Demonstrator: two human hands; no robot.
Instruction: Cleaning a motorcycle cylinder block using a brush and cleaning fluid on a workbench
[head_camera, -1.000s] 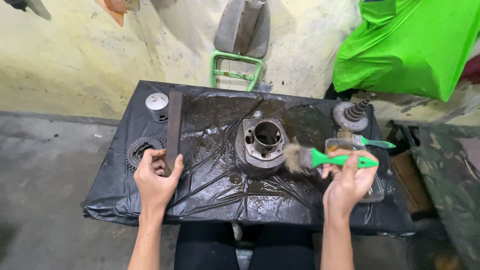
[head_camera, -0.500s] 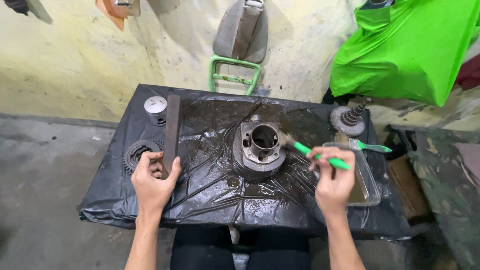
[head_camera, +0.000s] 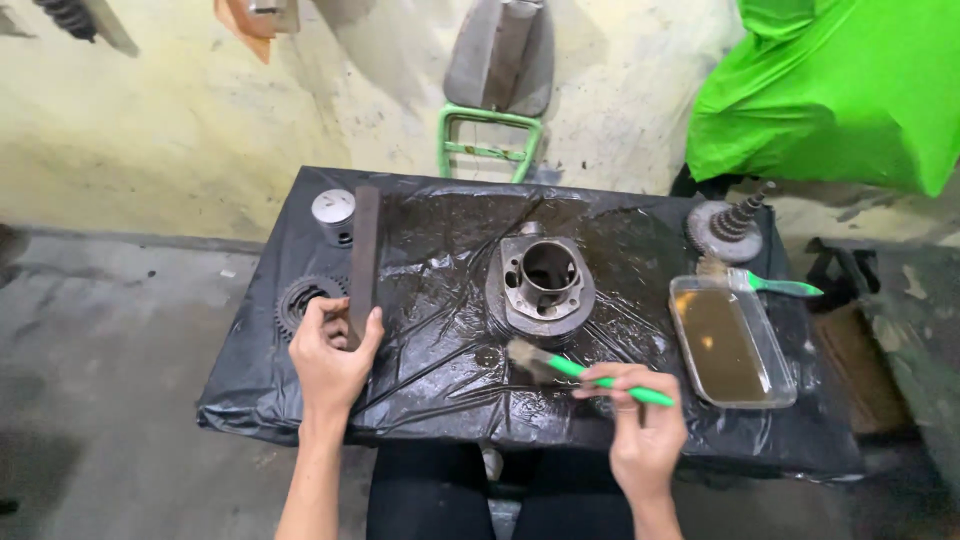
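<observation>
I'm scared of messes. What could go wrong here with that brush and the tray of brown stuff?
The right hand holds a green-handled brush over the black plastic sheet; it might drip there. The tray of brown liquid sits near the table's right edge, so an elbow bump could slosh it. The left hand grips a long flat bar beside a gear; if the bar swings, it might knock that.

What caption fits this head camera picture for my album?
Right hand brushes beside an engine cylinder with a green-handled paintbrush, while left hand grips a flat metal file.
</observation>
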